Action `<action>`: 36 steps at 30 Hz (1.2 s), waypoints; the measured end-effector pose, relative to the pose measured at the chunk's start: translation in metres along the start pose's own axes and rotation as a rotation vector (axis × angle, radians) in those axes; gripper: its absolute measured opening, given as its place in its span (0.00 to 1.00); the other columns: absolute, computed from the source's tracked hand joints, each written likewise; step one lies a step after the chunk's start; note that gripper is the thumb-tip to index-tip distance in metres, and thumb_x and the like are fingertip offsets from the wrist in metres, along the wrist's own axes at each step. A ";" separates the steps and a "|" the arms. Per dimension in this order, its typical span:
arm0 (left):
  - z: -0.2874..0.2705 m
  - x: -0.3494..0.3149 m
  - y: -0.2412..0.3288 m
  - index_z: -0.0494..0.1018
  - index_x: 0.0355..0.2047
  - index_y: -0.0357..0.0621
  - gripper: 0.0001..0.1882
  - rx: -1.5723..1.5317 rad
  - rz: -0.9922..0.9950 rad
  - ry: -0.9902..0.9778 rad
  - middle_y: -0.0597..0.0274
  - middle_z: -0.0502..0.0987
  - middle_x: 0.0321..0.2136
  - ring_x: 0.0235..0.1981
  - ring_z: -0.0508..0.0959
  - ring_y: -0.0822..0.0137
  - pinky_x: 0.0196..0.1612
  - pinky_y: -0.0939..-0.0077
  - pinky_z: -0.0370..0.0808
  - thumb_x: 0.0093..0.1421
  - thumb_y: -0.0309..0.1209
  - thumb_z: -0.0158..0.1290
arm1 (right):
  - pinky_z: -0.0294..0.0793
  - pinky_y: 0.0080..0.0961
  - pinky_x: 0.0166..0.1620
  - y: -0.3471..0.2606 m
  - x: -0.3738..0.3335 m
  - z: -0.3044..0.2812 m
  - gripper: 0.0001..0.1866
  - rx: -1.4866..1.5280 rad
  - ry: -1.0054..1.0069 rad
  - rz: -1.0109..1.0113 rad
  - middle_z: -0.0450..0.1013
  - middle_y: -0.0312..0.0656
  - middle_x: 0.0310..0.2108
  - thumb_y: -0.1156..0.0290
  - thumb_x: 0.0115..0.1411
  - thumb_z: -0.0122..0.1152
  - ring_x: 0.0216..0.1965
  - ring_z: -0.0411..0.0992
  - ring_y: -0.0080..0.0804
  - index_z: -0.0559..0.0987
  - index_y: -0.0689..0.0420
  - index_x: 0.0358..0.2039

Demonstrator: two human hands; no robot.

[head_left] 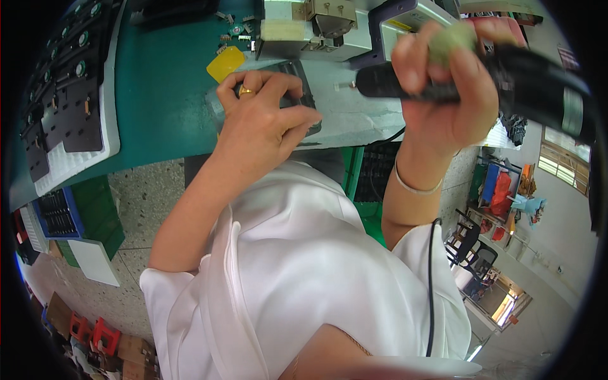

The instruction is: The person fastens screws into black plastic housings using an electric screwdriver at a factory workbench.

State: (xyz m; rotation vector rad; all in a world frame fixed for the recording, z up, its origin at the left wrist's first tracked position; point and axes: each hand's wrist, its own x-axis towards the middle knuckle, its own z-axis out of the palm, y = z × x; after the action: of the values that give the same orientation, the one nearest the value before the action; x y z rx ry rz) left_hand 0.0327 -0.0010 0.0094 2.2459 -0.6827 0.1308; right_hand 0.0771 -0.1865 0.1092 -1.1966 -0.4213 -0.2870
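Note:
My right hand (453, 95), raised over the right side of the bench, is wrapped round a black electric screwdriver (535, 85). The tool is blurred and lies nearly level, its thin metal tip pointing left. Something pale green sits at the fingers of that hand. Lower down, my left hand (266, 117) curls its fingers over a black plastic part (306, 88) on the bench and holds it. Much of the part is hidden under the hand. A yellow piece (225, 63) lies just beyond my left knuckles.
Black panels with small round parts lie on a white foam tray (111, 126) at the left of the green bench (152, 88). Loose small components (237, 30) and a metal-fronted machine (278, 31) are at the back. Below left stands a blue crate (66, 212).

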 end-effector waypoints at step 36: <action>0.001 0.000 0.000 0.83 0.30 0.62 0.11 0.005 -0.012 0.015 0.71 0.73 0.40 0.48 0.69 0.63 0.56 0.57 0.53 0.47 0.28 0.64 | 0.70 0.29 0.21 0.022 -0.066 0.003 0.20 -0.097 -0.068 0.006 0.65 0.40 0.20 0.73 0.59 0.63 0.16 0.68 0.31 0.60 0.50 0.43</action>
State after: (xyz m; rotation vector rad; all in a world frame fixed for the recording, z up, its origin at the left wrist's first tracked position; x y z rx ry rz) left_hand 0.0330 -0.0018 0.0088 2.2508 -0.6615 0.1433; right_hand 0.0280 -0.1765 0.0614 -1.3054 -0.4676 -0.2646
